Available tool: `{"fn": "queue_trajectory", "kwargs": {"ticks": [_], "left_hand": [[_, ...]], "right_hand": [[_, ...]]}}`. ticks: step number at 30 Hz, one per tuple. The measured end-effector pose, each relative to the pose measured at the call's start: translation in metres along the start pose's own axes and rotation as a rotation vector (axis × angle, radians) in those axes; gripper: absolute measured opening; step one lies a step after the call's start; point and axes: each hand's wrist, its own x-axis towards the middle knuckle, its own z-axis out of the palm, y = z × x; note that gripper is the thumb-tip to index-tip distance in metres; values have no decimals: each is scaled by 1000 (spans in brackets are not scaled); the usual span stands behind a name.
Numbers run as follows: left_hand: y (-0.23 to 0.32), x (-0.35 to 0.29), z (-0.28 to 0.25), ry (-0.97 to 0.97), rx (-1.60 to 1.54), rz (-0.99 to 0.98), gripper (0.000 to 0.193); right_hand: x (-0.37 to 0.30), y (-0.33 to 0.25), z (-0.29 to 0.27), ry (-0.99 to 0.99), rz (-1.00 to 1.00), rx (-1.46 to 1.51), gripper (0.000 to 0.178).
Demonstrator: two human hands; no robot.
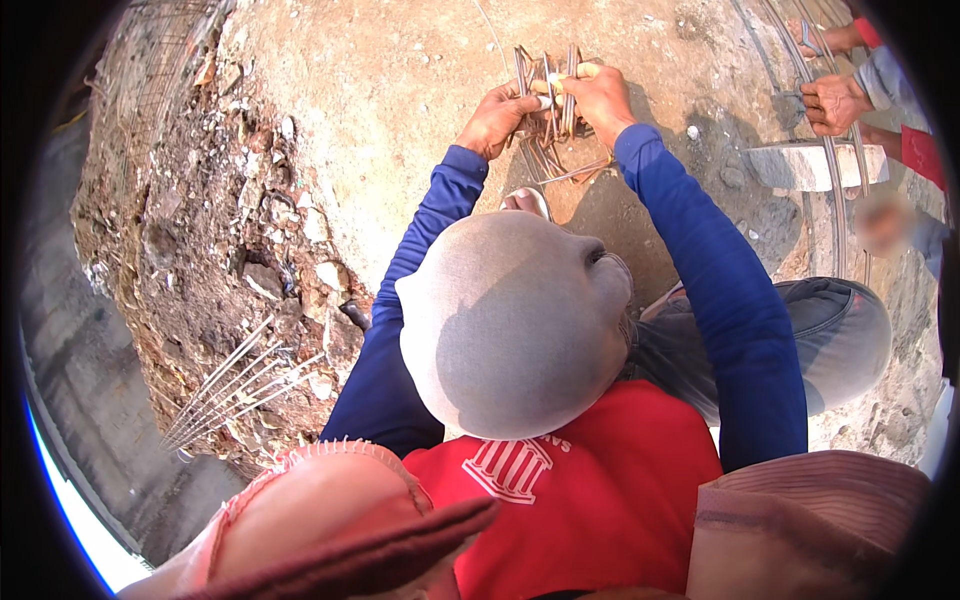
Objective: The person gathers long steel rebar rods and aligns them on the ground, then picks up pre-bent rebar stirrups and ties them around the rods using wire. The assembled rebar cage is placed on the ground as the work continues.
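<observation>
Between my two hands stands a bundle of bent, rusty-brown steel bars [555,125], resting on the sandy ground in front of my feet. My left hand [493,120] closes on the left side of the bundle. On the other side my right hand [600,98] pinches the bars near their upper part, with light-coloured wrapping on some fingers. Lower parts of the bars spread out below the hands, and thin rods reach toward my right wrist. The fingers and the bars' shadows partly hide how the bars are joined.
At the right, co-workers' hands [835,103] grip long steel bars [838,215] that cross a pale block [812,168]. A rough rubble edge [250,225] drops away on the left, where several thin rods [225,390] stick out. My bent knee [835,345] is at the right.
</observation>
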Motion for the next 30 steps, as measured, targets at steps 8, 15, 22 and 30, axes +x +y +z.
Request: {"fn": "queue_trajectory", "kwargs": {"ticks": [8,15,22,30], "left_hand": [[-10,16,1,11,-104,54,28],[-8,23,2,10,-134,44,27],[-4,22,1,42,-165,-21,21],[-13,30,-4,16,-262,-44,19]], "right_hand": [[5,3,-5,-95,34,-114,12],[7,4,-9,-185,100,-17,13],[16,9,-11,-242,158,67,15],[5,6,-16,-276,138,188,22]]}}
